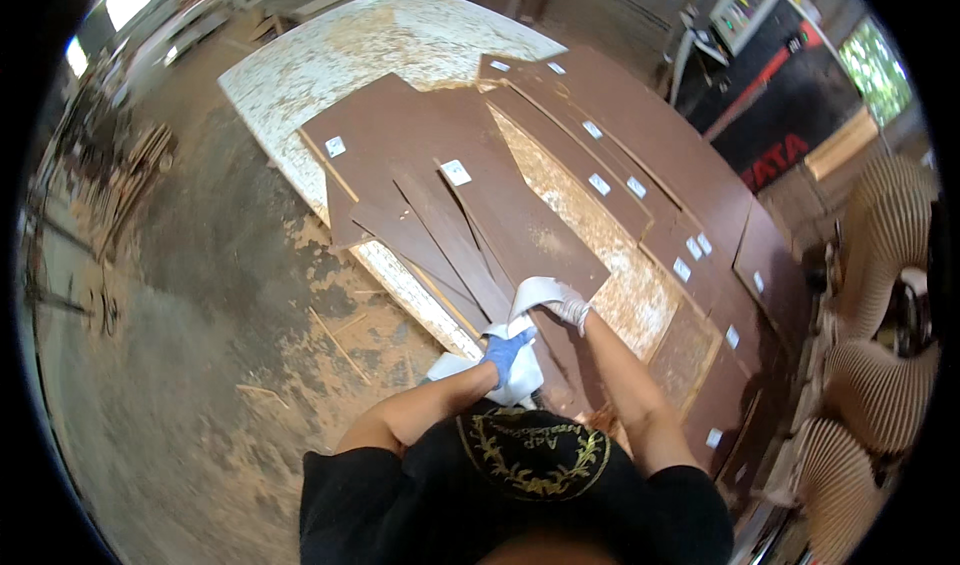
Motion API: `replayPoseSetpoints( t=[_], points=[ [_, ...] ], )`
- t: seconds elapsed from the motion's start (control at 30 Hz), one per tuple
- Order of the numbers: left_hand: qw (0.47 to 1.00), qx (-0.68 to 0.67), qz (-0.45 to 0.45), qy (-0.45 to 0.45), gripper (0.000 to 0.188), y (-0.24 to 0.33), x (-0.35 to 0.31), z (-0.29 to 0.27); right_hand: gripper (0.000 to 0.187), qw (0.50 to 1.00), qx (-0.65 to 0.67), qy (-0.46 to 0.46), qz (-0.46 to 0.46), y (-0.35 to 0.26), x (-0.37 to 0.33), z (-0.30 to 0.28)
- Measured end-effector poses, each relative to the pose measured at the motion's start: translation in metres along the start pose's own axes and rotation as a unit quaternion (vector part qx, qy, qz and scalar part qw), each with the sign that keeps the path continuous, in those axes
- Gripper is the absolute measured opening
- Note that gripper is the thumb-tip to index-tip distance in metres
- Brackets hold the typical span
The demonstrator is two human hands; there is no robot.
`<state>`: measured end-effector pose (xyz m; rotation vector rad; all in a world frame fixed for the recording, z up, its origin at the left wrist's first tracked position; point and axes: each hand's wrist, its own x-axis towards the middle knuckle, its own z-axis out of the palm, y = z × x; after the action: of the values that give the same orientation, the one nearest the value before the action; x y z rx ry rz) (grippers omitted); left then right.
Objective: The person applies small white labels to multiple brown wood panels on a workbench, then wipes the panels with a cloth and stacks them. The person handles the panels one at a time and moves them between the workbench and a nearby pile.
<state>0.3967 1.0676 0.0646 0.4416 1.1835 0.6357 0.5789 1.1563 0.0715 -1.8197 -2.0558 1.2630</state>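
Observation:
A curling white paper strip [536, 292] runs between my two hands, over the near end of the brown boards. My left hand [507, 355], in a blue glove, is closed around a lower, folded part of it, and more of the strip hangs beneath. In a whitish glove, my right hand [572, 310] pinches the upper loop; its fingertips are partly hidden by the strip. Beyond my hands lie narrow brown boards [440, 235] and a larger brown panel [380, 125], some bearing small white labels [455, 172].
The cut boards rest on a worn, pale-topped table [400, 30]. More labelled brown panels [700, 205] spread along its right side. A black machine cabinet [770, 85] stands at the back right, with ribbed hoses [875, 390] nearer. Sawdust and wood slivers [340, 345] litter the floor.

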Motion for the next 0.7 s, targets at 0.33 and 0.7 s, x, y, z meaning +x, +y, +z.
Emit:
replayPoseSetpoints(
  t=[0.33, 0.7],
  points=[
    [0.997, -0.02, -0.001, -0.071, 0.035, -0.041, 0.001, -0.036, 0.043, 0.971, 0.188, -0.089, 0.117, 0.011, 0.022, 0.04],
    [0.986, -0.031, 0.161, 0.015, 0.038, -0.012, -0.018, -0.187, 0.084, 0.926, 0.301, -0.22, -0.055, -0.172, 0.053, 0.083]
  ],
)
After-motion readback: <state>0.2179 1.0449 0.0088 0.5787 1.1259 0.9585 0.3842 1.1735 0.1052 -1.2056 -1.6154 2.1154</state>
